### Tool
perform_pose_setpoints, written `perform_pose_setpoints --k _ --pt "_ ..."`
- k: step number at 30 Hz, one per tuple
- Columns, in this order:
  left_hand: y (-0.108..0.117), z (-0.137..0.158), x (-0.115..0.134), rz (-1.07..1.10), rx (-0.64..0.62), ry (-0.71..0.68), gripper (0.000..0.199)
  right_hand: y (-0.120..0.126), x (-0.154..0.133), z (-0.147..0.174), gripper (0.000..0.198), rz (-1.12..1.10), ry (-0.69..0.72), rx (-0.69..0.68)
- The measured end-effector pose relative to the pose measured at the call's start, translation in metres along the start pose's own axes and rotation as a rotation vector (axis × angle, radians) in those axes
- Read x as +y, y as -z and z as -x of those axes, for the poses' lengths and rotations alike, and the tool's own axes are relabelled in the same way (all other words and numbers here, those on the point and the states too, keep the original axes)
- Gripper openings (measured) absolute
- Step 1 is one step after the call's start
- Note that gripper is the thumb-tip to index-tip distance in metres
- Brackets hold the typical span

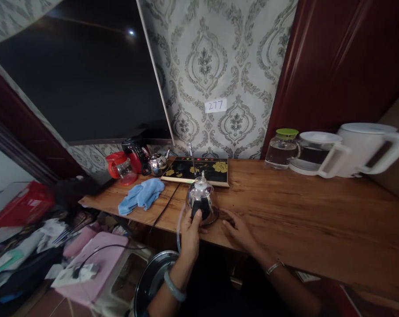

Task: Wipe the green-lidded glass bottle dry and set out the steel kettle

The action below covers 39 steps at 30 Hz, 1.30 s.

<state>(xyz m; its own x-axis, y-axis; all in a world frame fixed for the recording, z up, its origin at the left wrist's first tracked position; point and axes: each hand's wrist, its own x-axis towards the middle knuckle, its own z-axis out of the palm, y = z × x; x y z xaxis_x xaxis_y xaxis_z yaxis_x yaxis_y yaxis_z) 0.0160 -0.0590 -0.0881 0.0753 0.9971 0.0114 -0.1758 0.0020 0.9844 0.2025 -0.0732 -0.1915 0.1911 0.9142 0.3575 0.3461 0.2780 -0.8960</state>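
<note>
A small glass teapot [200, 190] with a black handle stands near the front edge of the wooden table [272, 207]. My left hand [190, 231] is closed around its handle, with the thumb on top. To the right of the pot, my right hand [237, 226] lies low over the tabletop, fingers spread and reaching toward the glass; whether they touch it I cannot tell. Behind the teapot sits a black tea stove panel [212, 172] with gold flowers and a thin metal spout [191, 154]. A clear hose [179, 226] hangs over the table edge at the left.
A blue cloth [142, 196], a red-lidded glass jug [123, 169] and a shiny metal kettle [158, 165] are on the left. Three jugs, one green-lidded [282, 149], stand at the right. Below the edge are a dark bucket [153, 273] and a pink-topped box [94, 268].
</note>
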Motion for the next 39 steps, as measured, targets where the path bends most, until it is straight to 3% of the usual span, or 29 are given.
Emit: perform_pose_setpoints --k 4,8,11,13,19,25,31,35,39 --pt "-0.009 0.002 -0.012 0.027 0.019 -0.03 0.059 0.001 0.004 -0.001 0.046 0.023 -0.005 -0.005" --pt "-0.016 0.003 -0.016 -0.042 -0.082 -0.106 0.048 0.001 0.007 -0.001 0.051 0.007 -0.014 0.012" --pt "-0.012 0.002 -0.013 -0.122 -0.143 -0.19 0.043 0.001 0.006 -0.001 0.051 -0.008 0.006 0.025" --pt "-0.005 -0.002 -0.008 -0.183 -0.117 -0.234 0.041 0.002 0.004 -0.001 0.049 -0.005 0.011 0.035" --pt "0.017 -0.033 0.012 -0.331 0.073 -0.437 0.033 0.003 -0.016 -0.002 0.046 0.013 0.014 0.1" --pt "-0.002 -0.069 0.029 -0.6 -0.066 -0.7 0.053 -0.009 -0.047 0.0 0.03 0.023 0.032 0.079" --pt "-0.011 -0.094 0.035 -0.515 -0.257 -0.636 0.05 -0.025 -0.076 -0.006 0.03 -0.084 -0.069 -0.072" --pt "-0.005 -0.105 0.033 -0.31 -0.292 -0.513 0.047 -0.037 -0.093 -0.018 0.031 -0.294 -0.095 -0.111" --pt "-0.001 -0.111 0.031 -0.292 -0.328 -0.496 0.051 -0.044 -0.099 -0.027 0.034 -0.39 -0.147 -0.124"
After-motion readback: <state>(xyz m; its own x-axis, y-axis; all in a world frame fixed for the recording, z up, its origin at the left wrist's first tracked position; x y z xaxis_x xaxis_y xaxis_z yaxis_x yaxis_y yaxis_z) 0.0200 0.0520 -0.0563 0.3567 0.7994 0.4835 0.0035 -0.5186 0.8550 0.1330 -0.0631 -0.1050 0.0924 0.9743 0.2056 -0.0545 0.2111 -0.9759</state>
